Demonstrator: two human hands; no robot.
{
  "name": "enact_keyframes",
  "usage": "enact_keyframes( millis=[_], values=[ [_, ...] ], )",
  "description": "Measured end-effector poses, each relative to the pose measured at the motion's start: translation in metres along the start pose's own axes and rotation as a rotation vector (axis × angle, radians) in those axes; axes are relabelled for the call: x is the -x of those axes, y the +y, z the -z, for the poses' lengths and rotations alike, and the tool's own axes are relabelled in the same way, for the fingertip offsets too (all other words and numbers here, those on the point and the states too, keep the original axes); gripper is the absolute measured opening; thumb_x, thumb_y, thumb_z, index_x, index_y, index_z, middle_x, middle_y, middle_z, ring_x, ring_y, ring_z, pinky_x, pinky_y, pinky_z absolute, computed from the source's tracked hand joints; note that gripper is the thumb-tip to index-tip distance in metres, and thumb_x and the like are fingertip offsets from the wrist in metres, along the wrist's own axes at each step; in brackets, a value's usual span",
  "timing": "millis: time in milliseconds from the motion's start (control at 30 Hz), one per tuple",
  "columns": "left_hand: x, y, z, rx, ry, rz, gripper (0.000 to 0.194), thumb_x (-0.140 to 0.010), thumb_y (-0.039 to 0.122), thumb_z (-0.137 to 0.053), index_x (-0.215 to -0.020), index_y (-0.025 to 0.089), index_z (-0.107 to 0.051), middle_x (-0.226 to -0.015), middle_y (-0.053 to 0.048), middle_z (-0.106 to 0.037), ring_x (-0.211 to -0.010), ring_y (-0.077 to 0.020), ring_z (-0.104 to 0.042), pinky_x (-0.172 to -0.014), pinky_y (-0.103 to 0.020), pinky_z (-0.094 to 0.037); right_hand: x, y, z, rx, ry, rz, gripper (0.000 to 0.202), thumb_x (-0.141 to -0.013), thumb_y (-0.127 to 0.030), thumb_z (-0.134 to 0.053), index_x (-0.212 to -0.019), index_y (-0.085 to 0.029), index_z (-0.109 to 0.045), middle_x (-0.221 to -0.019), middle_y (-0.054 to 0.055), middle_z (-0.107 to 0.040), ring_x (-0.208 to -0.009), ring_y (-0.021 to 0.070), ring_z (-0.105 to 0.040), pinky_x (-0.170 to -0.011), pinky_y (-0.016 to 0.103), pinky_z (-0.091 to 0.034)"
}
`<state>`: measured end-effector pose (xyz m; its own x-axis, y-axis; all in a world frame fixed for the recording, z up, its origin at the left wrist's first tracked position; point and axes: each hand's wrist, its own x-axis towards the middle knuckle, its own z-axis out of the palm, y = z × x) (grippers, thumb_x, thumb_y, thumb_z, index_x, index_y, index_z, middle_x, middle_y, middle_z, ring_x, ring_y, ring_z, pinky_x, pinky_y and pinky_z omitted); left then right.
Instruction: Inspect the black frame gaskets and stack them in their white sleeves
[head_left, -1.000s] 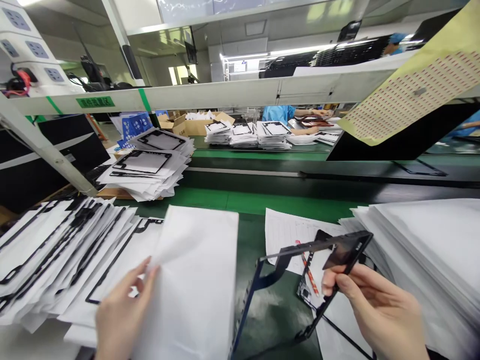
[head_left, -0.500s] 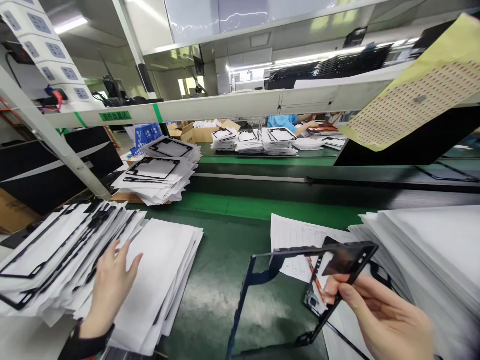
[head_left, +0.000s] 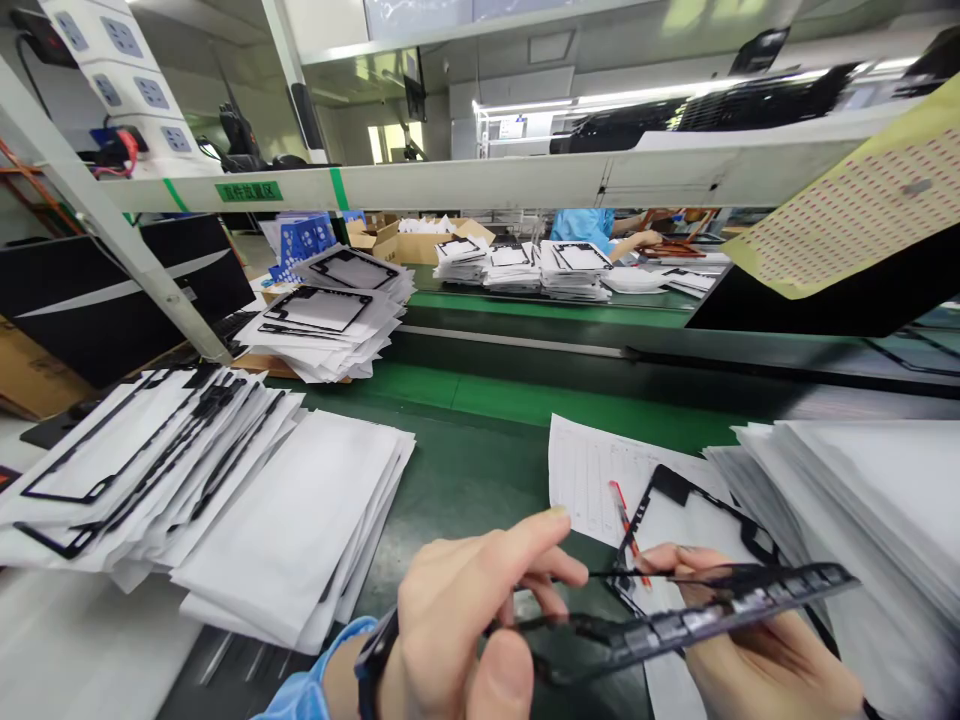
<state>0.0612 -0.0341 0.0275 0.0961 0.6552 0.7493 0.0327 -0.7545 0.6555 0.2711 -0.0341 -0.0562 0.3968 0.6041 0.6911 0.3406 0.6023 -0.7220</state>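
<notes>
My right hand [head_left: 772,650] grips a thin black plastic frame [head_left: 675,625], tilted so that it shows nearly edge-on. My left hand [head_left: 450,620] is at the frame's left end, fingers curled around it and thumb below; blur hides the exact contact. Beneath them a second black frame [head_left: 671,485] lies on white sheets, beside a red pen [head_left: 624,515] and a printed form [head_left: 581,475].
At left are a stack of white sheets with black frames [head_left: 142,450] and a plain white stack [head_left: 300,520]. Another stack [head_left: 319,335] stands behind. White sheets [head_left: 862,470] pile up at right. A metal rail [head_left: 480,188] crosses above; a co-worker's blue sleeve [head_left: 581,228] shows beyond.
My left hand has moved right, from above the paper stacks to the frame's left end. The frame in my right hand has tipped from upright to nearly flat. The view has shifted slightly.
</notes>
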Motion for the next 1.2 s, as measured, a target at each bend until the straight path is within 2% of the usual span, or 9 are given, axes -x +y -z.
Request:
enact_keyframes(
  millis=[167, 533, 700, 767, 867, 933, 1067, 1133, 1200],
  values=[
    [-0.003, -0.01, 0.003, -0.194, -0.087, -0.205, 0.039, -0.102, 0.029, -0.032, -0.128, 0.014, -0.056, -0.091, -0.006, -0.073, -0.074, -0.0111, -0.069, -0.071, -0.015, -0.055, 0.006, 0.005, -0.005, 0.014, 0.028, -0.019, 0.011, -0.087, -0.007, -0.068, -0.093, -0.016, -0.071, -0.081, 0.005, -0.071, -0.069, 0.018, -0.071, -0.069, 0.027, -0.063],
    [0.0, -0.003, -0.004, -0.308, 0.029, -0.23, 0.033, -0.101, 0.023, -0.036, -0.121, 0.014, -0.061, -0.08, -0.004, -0.072, -0.067, -0.0099, -0.068, -0.069, -0.015, -0.055, 0.008, 0.006, -0.01, -0.119, -0.004, 0.038, 0.01, -0.082, -0.013, -0.077, -0.09, -0.017, -0.072, -0.081, 0.005, -0.07, -0.068, 0.021, -0.071, -0.064, 0.033, -0.064],
    [0.001, 0.004, -0.01, -0.375, 0.193, -0.153, 0.032, -0.103, 0.031, -0.036, -0.111, 0.018, -0.064, -0.072, -0.001, -0.069, -0.06, -0.0088, -0.064, -0.063, -0.018, -0.053, 0.01, 0.007, -0.02, -0.131, -0.004, -0.022, 0.006, -0.084, -0.019, -0.076, -0.086, -0.018, -0.07, -0.08, 0.005, -0.07, -0.066, 0.0227, -0.071, -0.061, 0.037, -0.064],
    [0.002, 0.002, -0.007, -0.381, 0.148, -0.182, 0.027, -0.101, 0.024, -0.04, -0.112, 0.017, -0.064, -0.072, 0.0, -0.069, -0.062, -0.008, -0.064, -0.064, -0.017, -0.052, 0.012, 0.007, -0.021, -0.125, 0.004, -0.011, 0.004, -0.085, -0.018, -0.074, -0.088, -0.018, -0.07, -0.079, 0.004, -0.07, -0.064, 0.0222, -0.07, -0.06, 0.036, -0.063],
    [0.003, -0.011, 0.001, -0.332, 0.057, -0.192, 0.033, -0.101, 0.022, -0.039, -0.124, 0.015, -0.061, -0.082, -0.002, -0.071, -0.07, -0.0082, -0.066, -0.071, -0.016, -0.053, 0.013, 0.008, -0.018, -0.048, -0.009, 0.053, 0.007, -0.089, -0.013, -0.068, -0.093, -0.018, -0.07, -0.075, 0.003, -0.069, -0.061, 0.0193, -0.068, -0.06, 0.031, -0.062],
    [0.0, -0.024, 0.004, -0.396, 0.098, -0.106, 0.04, -0.098, 0.017, -0.043, -0.137, 0.016, -0.052, -0.095, -0.004, -0.071, -0.081, -0.0094, -0.066, -0.08, -0.017, -0.054, 0.008, 0.007, -0.013, 0.059, -0.023, 0.088, 0.011, -0.093, -0.01, -0.059, -0.088, -0.017, -0.067, -0.069, 0.002, -0.065, -0.056, 0.0159, -0.064, -0.055, 0.026, -0.057],
    [-0.009, -0.036, -0.001, -0.765, 0.169, -0.137, 0.056, -0.084, 0.006, -0.061, -0.139, 0.012, -0.048, -0.137, -0.018, -0.053, -0.127, -0.0264, -0.053, -0.108, -0.039, -0.045, -0.01, -0.009, -0.008, 0.201, -0.191, 0.398, 0.021, -0.09, 0.0, -0.053, -0.098, -0.014, -0.066, -0.074, 0.004, -0.064, -0.056, 0.0131, -0.059, -0.05, 0.023, -0.05],
    [-0.012, -0.031, -0.004, -0.696, 0.015, -0.235, 0.042, -0.082, 0.006, -0.056, -0.124, 0.009, -0.057, -0.126, -0.018, -0.06, -0.121, -0.0273, -0.057, -0.102, -0.04, -0.049, -0.02, -0.023, -0.01, 0.23, -0.308, 0.555, 0.029, -0.087, 0.004, -0.052, -0.108, -0.011, -0.065, -0.082, 0.007, -0.067, -0.06, 0.0134, -0.06, -0.053, 0.023, -0.051],
    [-0.012, -0.023, -0.005, -0.503, -0.107, -0.242, 0.032, -0.083, 0.01, -0.049, -0.114, 0.009, -0.059, -0.094, -0.01, -0.068, -0.087, -0.0184, -0.066, -0.077, -0.03, -0.055, -0.026, -0.038, -0.014, 0.261, -0.373, 0.598, 0.029, -0.087, 0.004, -0.05, -0.108, -0.011, -0.064, -0.082, 0.007, -0.068, -0.06, 0.0134, -0.06, -0.052, 0.023, -0.05]
  ],
)
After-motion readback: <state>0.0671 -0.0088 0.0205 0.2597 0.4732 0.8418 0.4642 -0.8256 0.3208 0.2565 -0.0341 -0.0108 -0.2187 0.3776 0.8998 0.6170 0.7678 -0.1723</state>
